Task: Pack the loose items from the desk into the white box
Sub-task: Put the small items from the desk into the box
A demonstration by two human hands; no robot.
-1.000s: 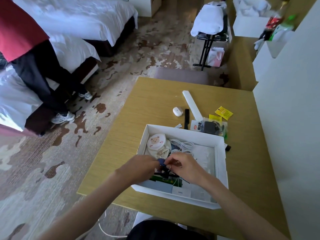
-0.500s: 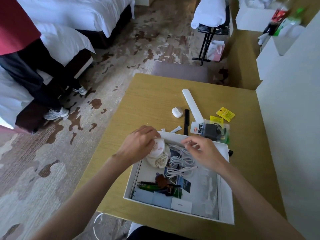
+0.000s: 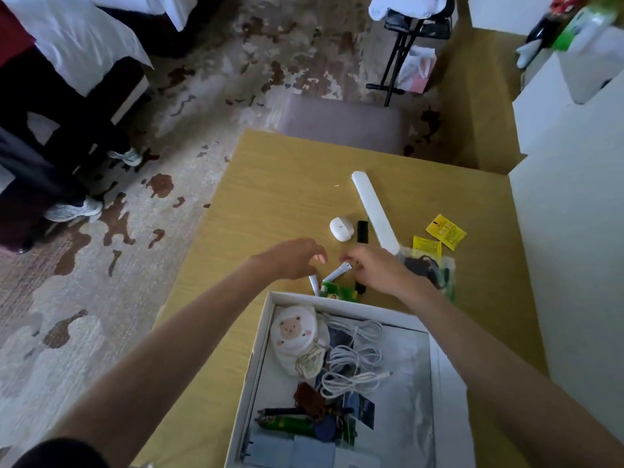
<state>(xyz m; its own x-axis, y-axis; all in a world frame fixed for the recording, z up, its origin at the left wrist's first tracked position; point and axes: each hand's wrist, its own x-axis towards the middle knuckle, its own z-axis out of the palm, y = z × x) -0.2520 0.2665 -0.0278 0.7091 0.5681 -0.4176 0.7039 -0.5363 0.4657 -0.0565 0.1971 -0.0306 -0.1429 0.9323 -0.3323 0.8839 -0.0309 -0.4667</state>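
The white box [image 3: 259,349] sits at the desk's near edge. It holds a sheep-face pouch [image 3: 293,329], a coiled white cable [image 3: 354,361], a brown key pouch [image 3: 309,400] and green pens [image 3: 287,424]. Just beyond its far rim lie two small white tubes [image 3: 338,272] [image 3: 314,285] and a green packet [image 3: 337,292]. My left hand [image 3: 293,259] hovers over them with fingers spread and holds nothing. My right hand [image 3: 378,269] has curled fingertips at the upper tube's end; whether it grips the tube is unclear.
Farther back on the desk [image 3: 277,184] lie a white earbud case [image 3: 341,228], a black stick [image 3: 362,231], a long white bar [image 3: 371,211], two yellow sachets [image 3: 445,230] and a clear bag with a black charger [image 3: 429,269]. A grey chair [image 3: 341,125] is behind, a white wall [image 3: 574,248] right, a person's sneaker [image 3: 74,209] left.
Both hands left the inside of the box and reached forward over its far rim to the small tubes. The camera tipped down and closer to the desk.
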